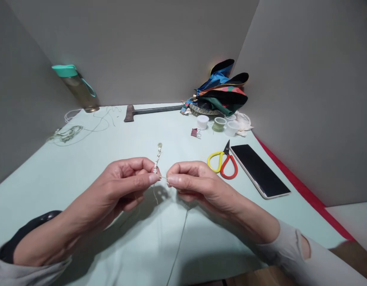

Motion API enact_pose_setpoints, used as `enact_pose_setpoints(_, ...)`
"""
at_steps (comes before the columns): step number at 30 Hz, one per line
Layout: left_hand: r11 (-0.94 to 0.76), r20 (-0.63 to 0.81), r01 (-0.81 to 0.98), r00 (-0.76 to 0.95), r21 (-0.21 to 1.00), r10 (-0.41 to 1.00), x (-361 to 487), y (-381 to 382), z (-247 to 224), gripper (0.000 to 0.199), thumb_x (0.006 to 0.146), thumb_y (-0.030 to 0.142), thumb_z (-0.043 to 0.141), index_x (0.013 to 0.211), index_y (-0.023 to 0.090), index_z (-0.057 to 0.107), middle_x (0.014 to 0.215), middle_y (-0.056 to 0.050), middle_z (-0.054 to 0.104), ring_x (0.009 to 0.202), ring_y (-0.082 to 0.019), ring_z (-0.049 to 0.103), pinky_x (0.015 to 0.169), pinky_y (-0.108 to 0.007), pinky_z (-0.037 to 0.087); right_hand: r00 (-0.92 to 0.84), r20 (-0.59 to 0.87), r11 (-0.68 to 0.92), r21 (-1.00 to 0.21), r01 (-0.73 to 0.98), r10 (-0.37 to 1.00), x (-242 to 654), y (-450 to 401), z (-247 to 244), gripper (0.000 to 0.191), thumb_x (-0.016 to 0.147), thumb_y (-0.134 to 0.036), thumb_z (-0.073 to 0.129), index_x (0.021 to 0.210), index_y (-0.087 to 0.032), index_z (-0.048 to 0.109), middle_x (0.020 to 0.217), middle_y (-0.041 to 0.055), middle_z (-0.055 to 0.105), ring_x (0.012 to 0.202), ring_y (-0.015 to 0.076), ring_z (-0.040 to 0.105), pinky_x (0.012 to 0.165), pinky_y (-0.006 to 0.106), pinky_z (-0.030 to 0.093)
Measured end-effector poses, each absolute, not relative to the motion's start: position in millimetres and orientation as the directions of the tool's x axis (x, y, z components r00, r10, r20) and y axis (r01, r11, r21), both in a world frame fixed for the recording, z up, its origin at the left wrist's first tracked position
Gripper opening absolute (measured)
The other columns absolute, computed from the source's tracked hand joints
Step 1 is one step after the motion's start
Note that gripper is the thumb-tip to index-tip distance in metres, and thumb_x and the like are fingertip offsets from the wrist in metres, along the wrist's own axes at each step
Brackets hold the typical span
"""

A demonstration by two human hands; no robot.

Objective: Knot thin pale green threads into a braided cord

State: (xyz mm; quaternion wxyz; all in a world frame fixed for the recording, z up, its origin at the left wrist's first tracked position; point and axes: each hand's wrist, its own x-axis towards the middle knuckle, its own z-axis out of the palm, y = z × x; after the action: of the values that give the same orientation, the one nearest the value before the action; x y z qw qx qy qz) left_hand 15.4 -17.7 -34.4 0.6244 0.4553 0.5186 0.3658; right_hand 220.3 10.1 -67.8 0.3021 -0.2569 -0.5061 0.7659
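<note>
On the pale green table (82,167), the left hand (118,190) pinches a knotted cord (157,159) between thumb and fingers; the right hand (195,184) grips its thread end (163,178), near the scissors (226,148).

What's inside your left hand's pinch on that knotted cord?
The knotted cord rises from the left hand; a thin strand hangs below. The pinched section itself is covered, so its knots can't be seen.
</note>
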Motion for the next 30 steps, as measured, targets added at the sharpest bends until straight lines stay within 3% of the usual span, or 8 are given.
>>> enact_pose_setpoints(6, 0.334, -0.331, 0.002, 0.135, 0.943, 0.934, 16.3, -18.7, -36.8, 0.023, 0.066, 0.029, 0.088, 0.074, 0.023, 0.067, 0.052, 0.011, 0.038, 0.043, -0.006, 0.019, 0.036, -0.016, 0.017, -0.665, -0.146, -0.264, -0.961, -0.08, 0.733, 246.2, 8.5, -71.7, 0.028, 0.087, -0.042, 0.075, 0.079, -0.02, 0.06, 0.064, -0.0071, 0.041, 0.056, 0.009, 0.03, 0.052, 0.026, 0.022)
enact_pose_setpoints(12, 0.396, -0.395, 0.023, 0.146, 0.918, 0.907, 8.0, -28.8, -34.9, 0.024, 0.066, 0.03, 0.088, 0.069, 0.023, 0.066, 0.052, 0.011, 0.037, 0.044, -0.007, 0.017, 0.036, -0.017, 0.016, -0.675, -0.245, -0.164, -0.969, 0.183, 0.696, 279.9, 0.5, -73.0, 0.028, 0.092, -0.042, 0.07, 0.08, -0.019, 0.06, 0.068, -0.0039, 0.05, 0.063, 0.0112, 0.043, 0.059, 0.026, 0.032)
enact_pose_setpoints(18, 0.525, -0.531, 0.09, 0.214, 0.846, 0.82, 6.2, -46.5, -53.4, 0.02, 0.069, 0.031, 0.087, 0.069, 0.021, 0.07, 0.049, 0.011, 0.035, 0.044, -0.007, 0.018, 0.037, -0.02, 0.012, -0.702, -0.243, 0.111, -0.902, 0.418, 0.67, 308.0, -3.0, -74.9, 0.015, 0.095, -0.025, 0.064, 0.08, -0.021, 0.065, 0.1, 0.0038, 0.063, 0.092, 0.0191, 0.059, 0.084, 0.032, 0.042)
enact_pose_setpoints(22, 0.554, -0.559, 0.083, 0.191, 0.828, 0.807, 4.4, -37.7, -75.8, 0.027, 0.071, 0.035, 0.087, 0.067, 0.019, 0.065, 0.052, 0.012, 0.033, 0.045, -0.006, 0.017, 0.04, -0.021, 0.012, -0.6, -0.175, 0.237, -0.805, 0.544, 0.781, 310.4, 0.7, -75.9, 0.012, 0.096, -0.021, 0.057, 0.086, -0.021, 0.063, 0.101, 0.0066, 0.061, 0.094, 0.0243, 0.055, 0.089, 0.042, 0.037)
enact_pose_setpoints(26, 0.532, -0.538, 0.078, 0.138, 0.843, 0.832, 3.8, -17.0, -88.3, 0.035, 0.075, 0.043, 0.084, 0.069, 0.019, 0.06, 0.053, 0.013, 0.031, 0.045, -0.005, 0.019, 0.041, -0.02, 0.015, -0.529, -0.065, 0.276, -0.795, 0.54, 0.846, 285.3, 16.2, -73.5, 0.013, 0.097, -0.024, 0.056, 0.098, -0.02, 0.068, 0.111, 0.0107, 0.063, 0.104, 0.0287, 0.054, 0.096, 0.048, 0.034)
enact_pose_setpoints(28, 0.516, -0.525, 0.096, 0.134, 0.851, 0.841, 5.2, -6.2, -92.7, 0.031, 0.084, 0.038, 0.08, 0.07, 0.019, 0.059, 0.052, 0.014, 0.032, 0.043, -0.005, 0.021, 0.04, -0.02, 0.018, -0.515, -0.054, 0.239, -0.84, 0.487, 0.856, 262.8, 29.6, -76.6, 0.016, 0.099, -0.028, 0.055, 0.103, -0.019, 0.069, 0.106, 0.0096, 0.067, 0.099, 0.0262, 0.059, 0.093, 0.045, 0.038)
enact_pose_setpoints(30, 0.501, -0.514, 0.12, 0.132, 0.857, 0.848, 6.7, 3.4, -97.7, 0.028, 0.093, 0.032, 0.074, 0.074, 0.018, 0.06, 0.055, 0.013, 0.039, 0.041, -0.005, 0.028, 0.038, -0.019, 0.024, -0.509, -0.089, 0.152, -0.898, 0.413, 0.856, 238.6, 45.0, -83.9, 0.022, 0.101, -0.036, 0.057, 0.108, -0.018, 0.068, 0.086, 0.0048, 0.068, 0.08, 0.0212, 0.063, 0.08, 0.039, 0.046)
